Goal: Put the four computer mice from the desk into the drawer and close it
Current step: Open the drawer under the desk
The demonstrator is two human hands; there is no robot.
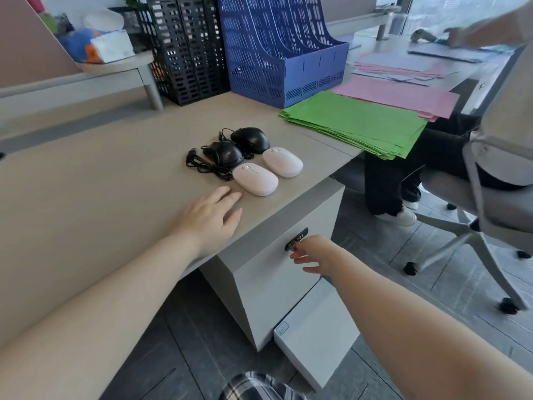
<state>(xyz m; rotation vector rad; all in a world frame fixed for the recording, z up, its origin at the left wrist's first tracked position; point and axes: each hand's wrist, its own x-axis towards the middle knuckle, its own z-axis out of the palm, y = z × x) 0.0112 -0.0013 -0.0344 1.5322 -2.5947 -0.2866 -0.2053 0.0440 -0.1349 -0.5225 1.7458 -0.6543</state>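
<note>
Two white wireless mice (255, 179) (283, 162) and two black corded mice (226, 154) (250, 139) sit grouped near the desk's front right corner. My left hand (212, 216) lies flat and open on the desk just in front of them, fingertips a little short of the nearer white mouse. Below the desk edge, my right hand (313, 255) reaches to the grey drawer front (268, 281), its fingers spread and touching the black lock (296, 239). The drawer looks closed, though the panel below it juts out.
Green papers (354, 122) and pink papers (398, 95) lie to the right. Blue (282, 50) and black (187, 50) file racks stand behind the mice. Another person sits on a wheeled chair (476, 220) to the right of the drawer unit.
</note>
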